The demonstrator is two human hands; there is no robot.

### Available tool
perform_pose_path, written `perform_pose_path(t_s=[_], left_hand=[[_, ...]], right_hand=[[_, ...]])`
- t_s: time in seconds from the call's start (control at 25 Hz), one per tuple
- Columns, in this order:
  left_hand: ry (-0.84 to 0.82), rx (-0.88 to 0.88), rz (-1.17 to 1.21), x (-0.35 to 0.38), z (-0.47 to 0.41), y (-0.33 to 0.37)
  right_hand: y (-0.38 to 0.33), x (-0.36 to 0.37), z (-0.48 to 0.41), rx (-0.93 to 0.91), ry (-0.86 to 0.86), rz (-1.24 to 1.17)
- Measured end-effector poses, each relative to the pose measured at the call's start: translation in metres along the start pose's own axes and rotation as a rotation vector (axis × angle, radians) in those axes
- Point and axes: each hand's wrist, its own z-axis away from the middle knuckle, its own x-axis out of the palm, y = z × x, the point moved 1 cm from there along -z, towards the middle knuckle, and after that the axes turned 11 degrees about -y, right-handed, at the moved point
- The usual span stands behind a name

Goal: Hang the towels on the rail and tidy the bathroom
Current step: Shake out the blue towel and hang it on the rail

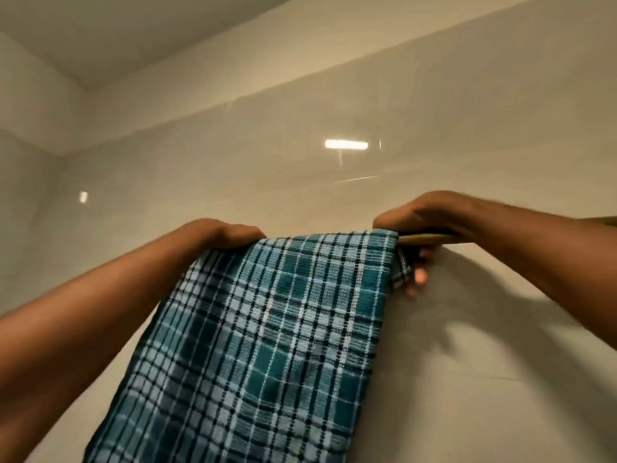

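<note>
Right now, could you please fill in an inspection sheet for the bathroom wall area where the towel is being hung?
Surface: glossy pale tiled wall with light reflections; no floor or counter in view.
Job's things: blue checked towel draped over the rail, front fold hanging down; only a short stretch of rail shows.
Clutter: nothing seen.
Grippers: left hand on the towel's top left corner; right hand over the rail at the towel's right edge, fingers curled behind the cloth.
Cables: nothing seen.
Surroundings: ceiling and wall corner at upper left; arm shadows on the tiles.
</note>
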Motion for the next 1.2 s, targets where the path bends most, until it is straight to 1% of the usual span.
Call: perform_pose_path(t_s=[0.04, 0.08, 0.12, 0.16, 0.2, 0.24, 0.28, 0.32, 0.36, 0.4, 0.44, 0.48, 0.52, 0.56, 0.6, 0.68, 0.72, 0.76, 0.8, 0.84, 0.88, 0.92, 1.0, 1.04, 1.08, 1.12, 1.2], left_hand=[[-0.026, -0.057, 0.021, -0.002, 0.000, 0.007], [-0.006, -0.062, 0.012, -0.002, 0.000, 0.012], [0.079, -0.004, -0.015, 0.000, 0.001, 0.013], [0.261, 0.063, -0.034, 0.006, 0.005, 0.010], [0.498, 0.108, -0.026, 0.014, 0.013, 0.000], [0.728, 0.116, 0.022, 0.027, 0.023, -0.012], [0.869, 0.086, 0.125, 0.042, 0.031, -0.027], [0.886, 0.037, 0.282, 0.055, 0.037, -0.042], [0.788, -0.013, 0.488, 0.069, 0.041, -0.056], [0.637, -0.031, 0.703, 0.080, 0.044, -0.065], [0.494, -0.022, 0.856, 0.090, 0.047, -0.071], [0.425, -0.009, 0.912, 0.098, 0.050, -0.074], [0.439, 0.007, 0.906, 0.100, 0.053, -0.075], [0.498, 0.031, 0.894, 0.100, 0.057, -0.075], [0.557, 0.064, 0.883, 0.097, 0.064, -0.075], [0.569, 0.151, 0.916, 0.087, 0.077, -0.072], [0.564, 0.192, 0.957, 0.079, 0.084, -0.070], [0.573, 0.205, 1.003, 0.070, 0.087, -0.068], [0.596, 0.196, 1.033, 0.061, 0.086, -0.064], [0.617, 0.171, 1.041, 0.051, 0.082, -0.058], [0.628, 0.145, 1.036, 0.045, 0.076, -0.050], [0.635, 0.112, 0.975, 0.039, 0.067, -0.042], [0.684, -0.003, 0.667, 0.031, 0.048, -0.025], [0.721, -0.068, 0.503, 0.030, 0.043, -0.016], [0.754, -0.107, 0.387, 0.030, 0.042, -0.010], [0.781, -0.121, 0.318, 0.032, 0.040, -0.007], [0.794, -0.147, 0.297, 0.037, 0.036, -0.013]], right_hand=[[-0.001, 0.002, 0.006, 0.047, -0.129, -0.031], [-0.002, 0.005, 0.010, 0.064, -0.191, -0.046], [-0.003, 0.010, 0.016, 0.060, -0.195, -0.059], [-0.002, 0.014, 0.022, 0.016, -0.112, -0.055], [0.000, 0.019, 0.025, -0.071, 0.097, -0.031], [0.001, 0.021, 0.029, -0.167, 0.430, 0.017], [0.003, 0.030, 0.034, -0.226, 0.876, 0.055], [0.004, 0.048, 0.042, -0.262, 1.294, 0.034], [0.001, 0.074, 0.048, -0.293, 1.550, -0.057], [-0.004, 0.101, 0.050, -0.305, 1.620, -0.189], [-0.011, 0.128, 0.046, -0.293, 1.543, -0.318], [-0.019, 0.152, 0.040, -0.254, 1.391, -0.408], [-0.027, 0.171, 0.031, -0.222, 1.239, -0.460], [-0.034, 0.186, 0.025, -0.212, 1.131, -0.513], [-0.039, 0.193, 0.020, -0.254, 1.103, -0.613], [-0.044, 0.192, 0.022, -0.479, 1.144, -0.880], [-0.044, 0.187, 0.026, -0.562, 1.197, -0.869], [-0.043, 0.176, 0.032, -0.571, 1.289, -0.720], [-0.038, 0.158, 0.039, -0.528, 1.358, -0.531], [-0.033, 0.132, 0.046, -0.454, 1.353, -0.375], [-0.029, 0.101, 0.051, -0.335, 1.269, -0.261], [-0.025, 0.069, 0.056, -0.204, 1.154, -0.177], [-0.013, 0.025, 0.061, 0.024, 0.909, -0.078], [-0.008, 0.016, 0.059, 0.083, 0.785, -0.052], [-0.003, 0.014, 0.054, 0.094, 0.685, -0.045], [0.003, 0.015, 0.048, 0.065, 0.618, -0.064], [0.012, 0.020, 0.042, -0.016, 0.578, -0.146]])
